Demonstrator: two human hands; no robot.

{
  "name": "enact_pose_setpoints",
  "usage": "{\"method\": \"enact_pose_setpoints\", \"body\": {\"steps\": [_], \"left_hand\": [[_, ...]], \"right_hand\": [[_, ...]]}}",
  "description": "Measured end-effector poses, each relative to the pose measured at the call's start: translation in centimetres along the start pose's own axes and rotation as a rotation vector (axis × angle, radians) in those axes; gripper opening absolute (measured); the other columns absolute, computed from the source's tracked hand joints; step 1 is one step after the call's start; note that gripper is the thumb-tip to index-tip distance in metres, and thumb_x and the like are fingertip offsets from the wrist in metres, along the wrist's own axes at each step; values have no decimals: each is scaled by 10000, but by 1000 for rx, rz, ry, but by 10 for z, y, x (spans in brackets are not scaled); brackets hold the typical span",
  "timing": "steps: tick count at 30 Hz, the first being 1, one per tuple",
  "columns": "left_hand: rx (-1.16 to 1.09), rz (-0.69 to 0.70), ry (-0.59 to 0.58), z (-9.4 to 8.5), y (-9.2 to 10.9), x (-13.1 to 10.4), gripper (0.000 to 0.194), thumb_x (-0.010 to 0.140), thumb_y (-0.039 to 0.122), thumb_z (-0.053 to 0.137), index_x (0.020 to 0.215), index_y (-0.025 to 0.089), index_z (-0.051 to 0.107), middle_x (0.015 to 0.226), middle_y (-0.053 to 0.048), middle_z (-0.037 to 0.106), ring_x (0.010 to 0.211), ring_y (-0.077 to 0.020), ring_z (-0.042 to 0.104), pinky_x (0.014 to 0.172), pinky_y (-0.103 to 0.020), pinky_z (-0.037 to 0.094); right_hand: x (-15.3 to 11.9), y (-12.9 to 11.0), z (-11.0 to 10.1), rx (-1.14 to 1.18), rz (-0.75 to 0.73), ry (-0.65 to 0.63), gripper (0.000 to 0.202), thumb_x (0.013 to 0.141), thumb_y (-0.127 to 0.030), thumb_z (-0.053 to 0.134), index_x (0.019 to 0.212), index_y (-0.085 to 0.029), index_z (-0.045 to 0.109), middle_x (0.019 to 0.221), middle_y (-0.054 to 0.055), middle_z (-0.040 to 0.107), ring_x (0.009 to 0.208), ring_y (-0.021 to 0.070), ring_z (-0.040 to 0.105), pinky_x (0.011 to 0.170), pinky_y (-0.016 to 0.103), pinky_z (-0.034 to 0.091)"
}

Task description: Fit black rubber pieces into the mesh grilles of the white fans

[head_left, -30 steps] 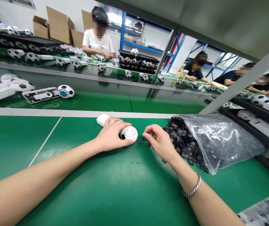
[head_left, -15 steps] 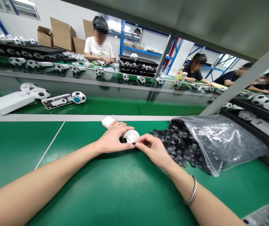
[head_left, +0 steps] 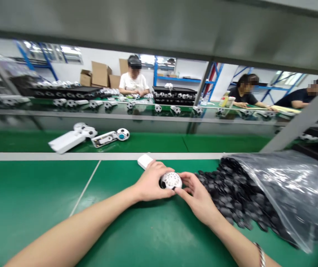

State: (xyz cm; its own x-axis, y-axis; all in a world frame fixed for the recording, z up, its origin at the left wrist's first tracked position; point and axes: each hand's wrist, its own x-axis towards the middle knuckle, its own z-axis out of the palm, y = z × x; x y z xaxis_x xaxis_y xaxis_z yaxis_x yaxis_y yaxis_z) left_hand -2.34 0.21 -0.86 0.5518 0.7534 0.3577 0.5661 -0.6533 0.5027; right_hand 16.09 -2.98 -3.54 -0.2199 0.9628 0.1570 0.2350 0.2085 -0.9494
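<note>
My left hand (head_left: 155,182) is wrapped round a white device with a soccer-ball head (head_left: 173,180). The head faces up, with a web of open cutouts and a few black patches at its rim. Its white handle (head_left: 144,161) sticks out beyond my left fingers, toward the far edge of the bench. At the ball's right side is my right hand (head_left: 196,194), its thumb on the lower rim and its fingers against the far right edge. Whether a loose black piece sits under that thumb is hidden. Close by on the right lies a heap of small black pieces (head_left: 231,189).
The heap spills from a clear plastic bag (head_left: 287,185). Past the white bench strip (head_left: 114,156), a white device (head_left: 69,140) and an opened one (head_left: 105,138) lie on a green surface. A slanted post (head_left: 295,118) rises at right; a shelf (head_left: 159,29) hangs overhead. Co-workers sit across.
The camera view has levelled and shifted, so everything sits lower in it. My right fingers have gone from a pinch at the ball's lower rim to a wider hold round its right side.
</note>
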Motion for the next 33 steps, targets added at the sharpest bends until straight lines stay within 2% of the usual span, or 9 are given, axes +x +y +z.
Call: {"method": "enact_pose_setpoints", "body": {"steps": [3, 8, 12, 15, 18, 22, 25, 29, 33], "left_hand": [[-18, 0, 6, 0, 2, 0, 553, 574, 404, 727, 1063, 204, 563, 963, -51, 593, 950, -229, 493, 950, -396, 310], [-30, -36, 12, 1, 2, -3, 640, 545, 542, 717, 1078, 227, 554, 1001, -56, 597, 1044, -270, 457, 1017, -442, 215], [-68, -65, -64, 1, 4, -4, 622, 592, 482, 707, 1146, 264, 527, 1100, -46, 589, 1188, -294, 359, 1054, -482, 117], [-97, -90, -111, 2, 8, -6, 665, 597, 453, 701, 1203, 286, 481, 1163, -38, 565, 1275, -314, 232, 1054, -524, 77], [-146, -139, -79, 5, 9, -7, 696, 578, 477, 710, 1200, 258, 487, 1167, -64, 557, 1299, -320, 173, 1052, -512, 146], [-259, -89, -147, 7, 5, -7, 691, 580, 328, 717, 1214, 201, 474, 1269, -107, 461, 1313, -265, 182, 1044, -394, 258], [-296, -85, -173, 6, 2, -7, 712, 572, 297, 719, 1226, 186, 459, 1361, -136, 339, 1321, -252, 175, 1054, -375, 241], [-298, -123, -204, 3, 4, -7, 685, 586, 278, 705, 1220, 189, 461, 1390, -138, 293, 1318, -268, 183, 1063, -395, 213], [-294, -105, -244, 1, 5, -6, 670, 591, 182, 647, 1228, 214, 443, 1424, -104, 231, 1321, -260, 178, 1075, -389, 179]], "right_hand": [[7, 1, -12, -141, -19, -53, 271, 806, -355, 532, 1036, -226, 472, 1089, 61, 550, 1020, 216, 511, 788, 345, 437], [13, 6, -41, -766, -108, 21, 232, 788, -423, 542, 898, -223, 580, 954, 53, 583, 899, 264, 494, 804, 423, 387], [11, 12, -48, -955, -77, -82, 129, 789, -346, 543, 837, -240, 597, 873, 37, 589, 837, 261, 498, 739, 389, 398], [11, 14, -47, -929, -39, -124, 126, 824, -284, 467, 809, -242, 586, 862, 29, 582, 827, 235, 522, 701, 346, 406], [13, 17, -48, -856, 25, -123, 117, 799, -255, 482, 870, -228, 571, 866, 30, 577, 807, 211, 545, 667, 310, 412], [13, 14, -51, -780, 45, -140, 114, 748, -227, 523, 854, -219, 565, 790, 15, 563, 716, 177, 552, 623, 271, 411], [11, 5, -50, -722, 22, -158, 62, 773, -253, 508, 728, -223, 540, 685, -14, 553, 624, 153, 537, 562, 248, 387], [8, -7, -45, -519, 5, -86, 106, 840, -301, 454, 882, -236, 528, 586, -52, 522, 531, 126, 505, 516, 226, 378], [7, -13, -41, -303, 5, -49, 126, 818, -313, 516, 867, -203, 553, 664, -27, 554, 592, 121, 524, 549, 221, 416]]}}
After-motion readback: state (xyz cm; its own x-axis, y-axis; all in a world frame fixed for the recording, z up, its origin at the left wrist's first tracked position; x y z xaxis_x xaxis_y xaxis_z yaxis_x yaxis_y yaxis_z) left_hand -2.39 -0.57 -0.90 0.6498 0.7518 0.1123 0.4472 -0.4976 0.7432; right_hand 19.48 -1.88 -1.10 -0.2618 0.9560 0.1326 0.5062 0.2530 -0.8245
